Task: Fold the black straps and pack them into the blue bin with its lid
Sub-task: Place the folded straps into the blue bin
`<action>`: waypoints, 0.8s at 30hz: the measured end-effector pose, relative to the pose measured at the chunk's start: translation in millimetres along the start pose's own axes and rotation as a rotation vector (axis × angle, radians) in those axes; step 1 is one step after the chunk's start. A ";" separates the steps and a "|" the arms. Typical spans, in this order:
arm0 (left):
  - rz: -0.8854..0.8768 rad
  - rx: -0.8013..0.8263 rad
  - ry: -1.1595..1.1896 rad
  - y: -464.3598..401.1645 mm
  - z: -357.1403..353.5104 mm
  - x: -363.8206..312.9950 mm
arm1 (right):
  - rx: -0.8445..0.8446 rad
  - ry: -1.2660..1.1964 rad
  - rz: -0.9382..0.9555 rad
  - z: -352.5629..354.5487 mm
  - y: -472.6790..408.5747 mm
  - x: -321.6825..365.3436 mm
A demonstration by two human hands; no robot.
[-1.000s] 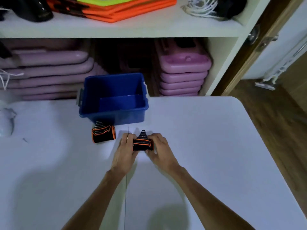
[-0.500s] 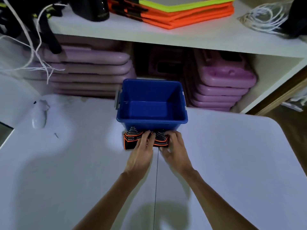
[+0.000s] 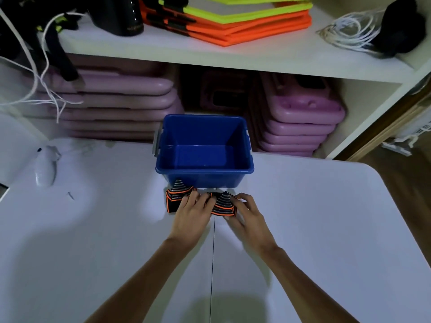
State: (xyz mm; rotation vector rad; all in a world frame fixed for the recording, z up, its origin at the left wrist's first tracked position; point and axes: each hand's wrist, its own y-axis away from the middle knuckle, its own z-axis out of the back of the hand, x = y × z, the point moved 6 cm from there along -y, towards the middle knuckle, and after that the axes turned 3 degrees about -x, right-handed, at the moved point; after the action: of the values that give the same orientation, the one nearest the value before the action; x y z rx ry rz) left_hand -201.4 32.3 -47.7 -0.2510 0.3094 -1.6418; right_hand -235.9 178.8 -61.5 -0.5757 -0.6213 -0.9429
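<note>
The open blue bin (image 3: 242, 170) stands on the white table (image 3: 326, 229), with nothing visible inside; no lid is in view. Just in front of it lie two folded black straps with orange edges. My left hand (image 3: 192, 212) rests between them, fingers over the left strap (image 3: 173, 198) and touching the right one. My right hand (image 3: 246, 214) holds the right strap (image 3: 222, 206) by its right side, fingers curled at its edge. The two straps lie close together, partly hidden by my fingers.
A white bottle-like object (image 3: 45, 169) lies at the table's far left, with a small screw (image 3: 70, 195) near it. Behind the bin, shelves hold stacked purple cases (image 3: 300, 117), orange and yellow mats (image 3: 233, 22) and white cords (image 3: 349, 33).
Both hands carried the second folded strap forward to the bin's front, next to the first strap. The view has shifted left and closer to the shelf.
</note>
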 end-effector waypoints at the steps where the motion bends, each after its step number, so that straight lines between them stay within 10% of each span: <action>1: -0.004 -0.025 0.029 2.9 8.3 0.3 | 0.004 0.000 0.026 5.3 1.9 4.4; 13: -0.084 -0.168 0.168 -35.6 122.2 55.1 | -0.026 0.098 0.248 56.9 -62.5 111.2; 24: -0.024 0.000 0.128 -104.9 82.2 104.3 | 0.153 0.013 0.183 29.0 -170.6 87.0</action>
State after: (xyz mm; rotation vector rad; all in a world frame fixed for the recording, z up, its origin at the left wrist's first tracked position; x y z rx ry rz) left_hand -281.0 -67.3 63.6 -0.1504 0.4049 -1.6853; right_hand -351.8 70.9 50.1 -0.4806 -0.6126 -0.7197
